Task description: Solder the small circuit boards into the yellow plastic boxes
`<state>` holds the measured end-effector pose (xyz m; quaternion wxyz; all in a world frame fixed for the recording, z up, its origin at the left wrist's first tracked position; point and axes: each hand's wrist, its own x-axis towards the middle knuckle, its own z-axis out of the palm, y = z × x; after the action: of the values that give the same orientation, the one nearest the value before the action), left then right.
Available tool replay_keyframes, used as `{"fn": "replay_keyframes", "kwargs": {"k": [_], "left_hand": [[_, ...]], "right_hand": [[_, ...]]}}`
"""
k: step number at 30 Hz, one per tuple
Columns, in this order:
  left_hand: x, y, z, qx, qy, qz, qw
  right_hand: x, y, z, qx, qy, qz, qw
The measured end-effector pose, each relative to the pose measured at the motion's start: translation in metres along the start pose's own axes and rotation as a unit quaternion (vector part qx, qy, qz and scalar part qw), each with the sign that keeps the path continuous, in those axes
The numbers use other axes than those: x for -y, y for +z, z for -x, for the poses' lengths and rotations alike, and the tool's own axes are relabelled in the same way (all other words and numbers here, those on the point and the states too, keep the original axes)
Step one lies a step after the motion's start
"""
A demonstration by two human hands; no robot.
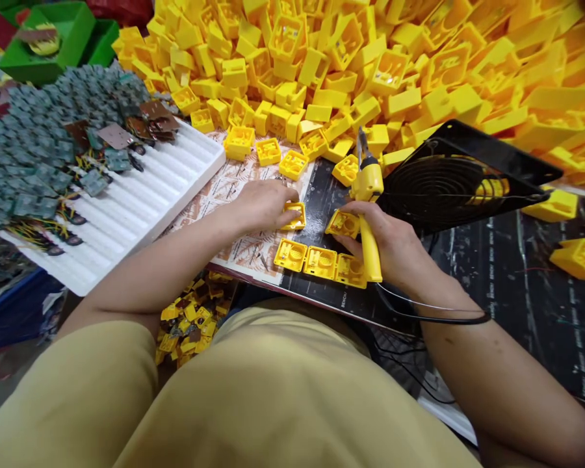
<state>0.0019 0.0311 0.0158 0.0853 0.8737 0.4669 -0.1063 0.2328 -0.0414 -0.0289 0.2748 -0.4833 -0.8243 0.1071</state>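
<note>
My right hand (390, 240) is wrapped around a yellow soldering gun (369, 179), its metal tip pointing up and away, with a thin wire and black cord trailing from its back. The thumb and a finger of that hand also reach a yellow plastic casing (342, 223). My left hand (266, 207) is closed on another open yellow casing (299, 217), its fingers over the left side. Between me and the hands, three yellow casings (320, 262) lie side by side in a row at the table's front edge, open sides up.
A huge heap of yellow casings (283, 71) fills the back. On the left, a white foam tray (141, 214) bears many green circuit boards (39, 143) with wires. A black fan (448, 185) stands right of the tool. Green bins (73, 39) stand back left; more yellow parts (195, 318) lie below the table.
</note>
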Motion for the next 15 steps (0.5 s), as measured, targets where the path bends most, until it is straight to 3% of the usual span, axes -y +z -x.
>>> {"fn": "replay_keyframes", "kwargs": {"k": [4, 8, 11, 15], "left_hand": [[-0.019, 0.008, -0.004, -0.058, -0.022, -0.016, 0.998], [-0.029, 0.009, 0.008, -0.012, 0.039, 0.005, 0.999], [-0.021, 0.010, 0.012, 0.006, 0.065, 0.069, 0.996], [0.001, 0.009, -0.011, -0.121, -0.018, 0.077, 0.989]], "right_hand": [[-0.002, -0.003, 0.000, 0.005, 0.006, -0.006, 1.000], [-0.003, -0.008, 0.004, 0.032, -0.010, -0.019, 0.999], [-0.002, -0.013, 0.009, 0.027, -0.027, -0.023, 0.999], [0.004, -0.012, 0.011, -0.026, -0.019, -0.012, 0.999]]}}
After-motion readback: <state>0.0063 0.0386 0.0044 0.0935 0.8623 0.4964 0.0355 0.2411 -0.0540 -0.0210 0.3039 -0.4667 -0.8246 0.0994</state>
